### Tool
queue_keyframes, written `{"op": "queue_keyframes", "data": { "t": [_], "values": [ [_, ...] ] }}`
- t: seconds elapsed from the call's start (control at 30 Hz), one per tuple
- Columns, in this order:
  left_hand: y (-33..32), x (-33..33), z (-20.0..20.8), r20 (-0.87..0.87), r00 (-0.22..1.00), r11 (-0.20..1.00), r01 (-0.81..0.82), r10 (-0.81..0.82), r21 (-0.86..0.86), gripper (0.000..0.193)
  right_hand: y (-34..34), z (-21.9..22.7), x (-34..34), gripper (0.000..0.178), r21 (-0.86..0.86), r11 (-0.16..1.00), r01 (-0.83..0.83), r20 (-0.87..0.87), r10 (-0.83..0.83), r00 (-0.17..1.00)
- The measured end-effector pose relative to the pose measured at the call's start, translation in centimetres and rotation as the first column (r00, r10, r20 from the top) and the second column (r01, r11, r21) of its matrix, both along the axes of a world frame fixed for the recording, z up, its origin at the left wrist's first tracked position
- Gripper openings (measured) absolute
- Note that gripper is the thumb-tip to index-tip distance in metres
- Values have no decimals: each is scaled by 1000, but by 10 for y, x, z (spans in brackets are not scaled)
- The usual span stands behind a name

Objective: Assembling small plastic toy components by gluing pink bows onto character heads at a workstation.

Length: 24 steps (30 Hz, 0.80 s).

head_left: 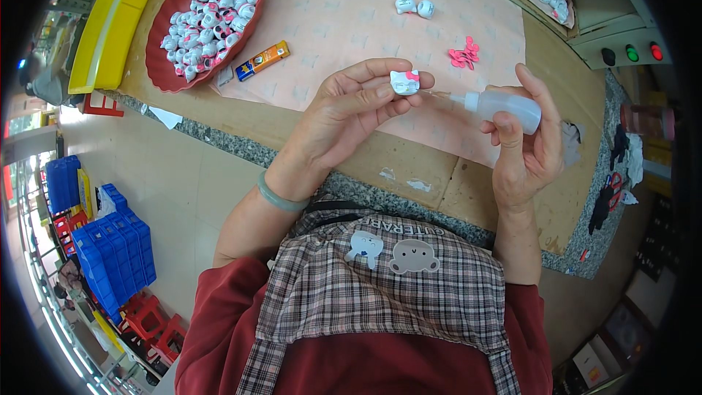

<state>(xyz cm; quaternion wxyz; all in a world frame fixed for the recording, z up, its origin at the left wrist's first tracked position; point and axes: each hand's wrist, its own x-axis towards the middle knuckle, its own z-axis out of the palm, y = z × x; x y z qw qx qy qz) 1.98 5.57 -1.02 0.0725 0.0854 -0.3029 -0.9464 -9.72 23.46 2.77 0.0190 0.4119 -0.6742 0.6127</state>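
Note:
Between the thumb and fingers of my left hand [355,102] is a small white cat-shaped head [404,83] with a pink bow at its top. My right hand [530,143] grips a translucent squeeze bottle [508,110], lying nearly level with its thin nozzle pointed left at the head. The nozzle's tip is close to the head; whether it touches I cannot tell. Beyond my hands, two more white heads [414,6] sit side by side on the pink sheet [329,22]. A little pile of pink bow pieces [465,53] lies on the sheet above the bottle.
A red scalloped bowl [156,47] full of white and pink heads stands at the left, with a blue and orange packet [262,61] beside it. A yellow barrier [110,29] runs along the table's left. Scissors [615,189] hang near the right edge. Blue crates [113,256] stand on the floor.

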Motion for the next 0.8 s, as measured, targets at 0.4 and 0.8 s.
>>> {"op": "queue_keyframes", "data": {
  "t": [0.4, 0.8],
  "values": [
    [3, -2, 0, 36, 999, 999, 32, -33, 32, 34, -2, -1, -1, 38, 4, 999, -32, 31, 32, 999],
    [-1, 2, 1, 38, 999, 1000, 5, -6, 26, 34, -3, -4, -27, 30, -131, 991, -13, 414, 67, 908]
  ]
}}
